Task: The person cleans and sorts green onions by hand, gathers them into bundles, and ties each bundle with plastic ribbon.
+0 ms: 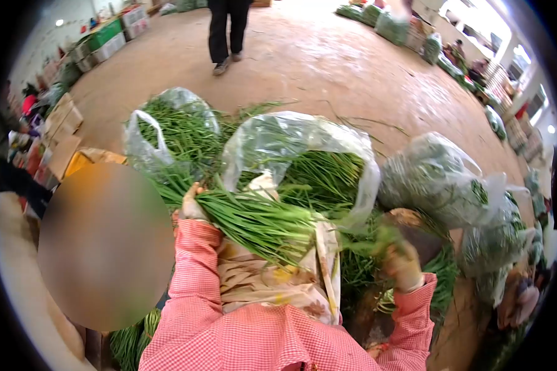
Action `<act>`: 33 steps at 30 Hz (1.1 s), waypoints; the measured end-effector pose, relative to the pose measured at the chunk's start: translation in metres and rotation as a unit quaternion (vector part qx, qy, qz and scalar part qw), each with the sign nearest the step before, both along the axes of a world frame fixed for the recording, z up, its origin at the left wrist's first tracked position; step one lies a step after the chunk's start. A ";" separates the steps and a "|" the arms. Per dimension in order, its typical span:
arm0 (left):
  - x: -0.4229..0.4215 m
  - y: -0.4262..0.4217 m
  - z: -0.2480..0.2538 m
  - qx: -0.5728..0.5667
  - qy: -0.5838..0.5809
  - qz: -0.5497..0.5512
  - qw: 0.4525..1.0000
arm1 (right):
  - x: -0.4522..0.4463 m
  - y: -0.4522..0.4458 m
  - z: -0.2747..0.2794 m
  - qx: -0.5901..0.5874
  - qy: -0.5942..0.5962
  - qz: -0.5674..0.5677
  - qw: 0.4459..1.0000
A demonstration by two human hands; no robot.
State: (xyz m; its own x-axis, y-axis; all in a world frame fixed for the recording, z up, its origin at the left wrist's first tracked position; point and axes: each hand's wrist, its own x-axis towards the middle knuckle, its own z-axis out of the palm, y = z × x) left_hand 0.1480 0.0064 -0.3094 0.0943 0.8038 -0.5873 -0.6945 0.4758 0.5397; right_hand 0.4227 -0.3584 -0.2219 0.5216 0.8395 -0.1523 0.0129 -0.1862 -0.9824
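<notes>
My left hand [194,204] is closed around a bunch of green chives [254,216], gripping its leafy part over my lap. The pale stem ends of the bunch point right, over a stained beige cloth [247,272]. My right hand [403,266] is off to the right, smeared by motion, with blurred green leaves [387,240] at its fingers; whether it grips them I cannot make out. Below it lie loose greens [359,263]. Just beyond the bunch stands an open clear plastic bag [368,185] with more chives inside.
Another open bag of greens [179,127] stands at the left front. Full plastic bags [430,179] line the right. A blurred round patch [105,247] hides the left side. On the brown floor [303,55] a person in dark trousers [227,28] stands ahead. Crates [105,37] sit far left.
</notes>
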 end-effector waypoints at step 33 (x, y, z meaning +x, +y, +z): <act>0.013 -0.005 0.001 -0.021 0.004 -0.032 0.999 | -0.029 0.047 -0.090 0.160 0.360 -0.233 0.889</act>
State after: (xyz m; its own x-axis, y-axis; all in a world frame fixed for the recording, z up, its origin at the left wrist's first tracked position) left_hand 0.1614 0.0011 -0.3084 0.1397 0.7705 -0.6219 -0.6576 0.5418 0.5234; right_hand 0.3933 -0.3111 -0.3119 0.6878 0.6177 -0.3812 -0.6470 0.2836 -0.7078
